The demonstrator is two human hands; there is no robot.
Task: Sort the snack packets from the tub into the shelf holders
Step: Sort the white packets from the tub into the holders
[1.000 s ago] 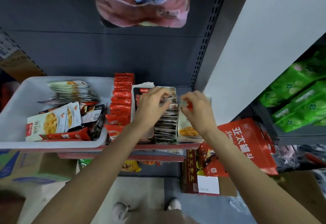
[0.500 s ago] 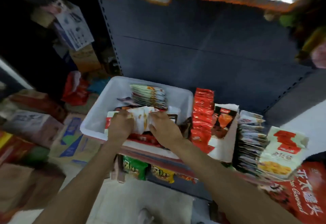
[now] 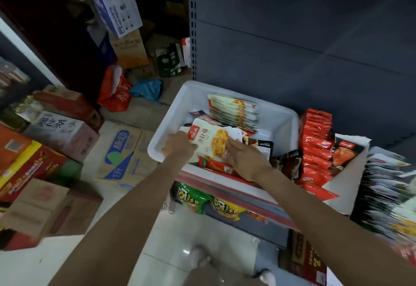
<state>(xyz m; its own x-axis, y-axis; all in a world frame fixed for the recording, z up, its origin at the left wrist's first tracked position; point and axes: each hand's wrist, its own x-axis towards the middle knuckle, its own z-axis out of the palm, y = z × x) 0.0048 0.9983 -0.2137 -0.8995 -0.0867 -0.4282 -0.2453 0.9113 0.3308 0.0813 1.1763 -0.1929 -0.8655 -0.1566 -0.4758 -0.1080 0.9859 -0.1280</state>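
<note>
both hands are down in the white tub (image 3: 284, 120), which sits on the shelf with its near rim over the red shelf edge (image 3: 227, 186). between them they hold a white snack packet (image 3: 208, 140) printed with a yellow food picture and a small red logo, lifted a little above the other packets in the tub and tilted toward the camera. the left hand (image 3: 180, 145) grips the packet's left edge, its fingers curled under it and mostly hidden, the thumb on top. the right hand (image 3: 244, 158) touches the packet's right lower corner, its fingers (image 3: 231, 145) stretched out fairly straight along the edge; whether they pinch the packet cannot be told. behind the held packet a fanned stack of similar white packets (image 3: 234, 112) leans against the tub's far wall, and dark and red packets lie flat on the tub floor near the right wrist. just right of the tub stands a row of red packets (image 3: 316, 146) on edge, then a white cardboard holder (image 3: 351, 168) with a dark packet showing an orange picture, then a blurred row of pale packets (image 3: 387, 186) at the frame's right side. under the shelf hang green and yellow snack bags (image 3: 209, 200). cardboard boxes (image 3: 126, 152) crowd the floor on the left.
</note>
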